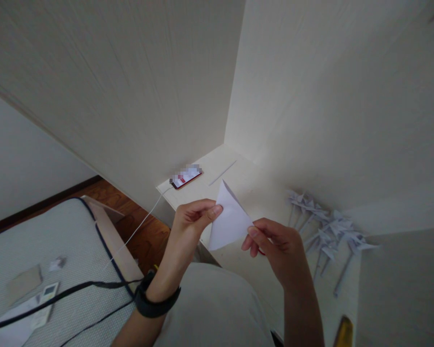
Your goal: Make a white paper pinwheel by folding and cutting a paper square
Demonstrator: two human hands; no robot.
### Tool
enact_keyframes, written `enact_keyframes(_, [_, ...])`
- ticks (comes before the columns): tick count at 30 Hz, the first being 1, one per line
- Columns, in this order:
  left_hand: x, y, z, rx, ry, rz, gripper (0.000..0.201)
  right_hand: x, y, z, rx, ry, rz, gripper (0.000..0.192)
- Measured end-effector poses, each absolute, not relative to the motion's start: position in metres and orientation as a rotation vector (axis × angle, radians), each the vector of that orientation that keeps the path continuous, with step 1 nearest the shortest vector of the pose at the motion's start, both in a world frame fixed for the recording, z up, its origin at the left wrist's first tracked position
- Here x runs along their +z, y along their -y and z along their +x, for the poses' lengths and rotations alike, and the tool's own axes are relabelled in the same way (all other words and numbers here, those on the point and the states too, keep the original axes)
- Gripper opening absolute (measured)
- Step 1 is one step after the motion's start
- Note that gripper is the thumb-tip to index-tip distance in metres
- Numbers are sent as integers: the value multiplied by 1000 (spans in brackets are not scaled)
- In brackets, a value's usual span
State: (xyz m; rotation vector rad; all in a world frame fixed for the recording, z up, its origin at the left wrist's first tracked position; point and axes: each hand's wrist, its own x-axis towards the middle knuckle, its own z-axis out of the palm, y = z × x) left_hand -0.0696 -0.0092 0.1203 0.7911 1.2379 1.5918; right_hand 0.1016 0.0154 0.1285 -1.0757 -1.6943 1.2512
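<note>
Pale shirt fabric (217, 308) fills the foreground below a folded sheet of white paper (229, 219), held above a light tabletop (262, 205) between a person's two hands. The left hand (195, 217) pinches the paper's left edge between thumb and fingers; the right hand (277, 241) grips its right corner, the two-point hold apparently keeping the fold taut and flat. Beyond the paper lies a thin white stick (222, 173), and near it a phone (187, 177), lit and probably set at the table's edge for its white cable (144, 219) to reach. To the right, folded paper shapes on sticks (332, 229) lie bunched beside the wall, seemingly stacked out of the way. A mattress (75, 231) occupies the lower left.

Part of the phone's screen is blurred out. Something red shows only as a sliver under the right hand, and a yellow object (344, 331) is cut off by the bottom edge, unidentifiable. Overlap makes the paper shapes hard to count.
</note>
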Motion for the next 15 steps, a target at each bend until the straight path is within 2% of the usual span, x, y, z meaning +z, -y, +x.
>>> enact_keyframes(5, [120,8,-68,1659,-1232,800,6,128,-14,103,1216,1755,-1061,28])
enact_keyframes(9, [124,8,-68,1481,-1087,734,21,128,-12,102,1230,1861,-1065,30])
enact_keyframes(15, [117,9,-72,1489,-1095,712,7,128,-11,100,1180,1890,-1085,28])
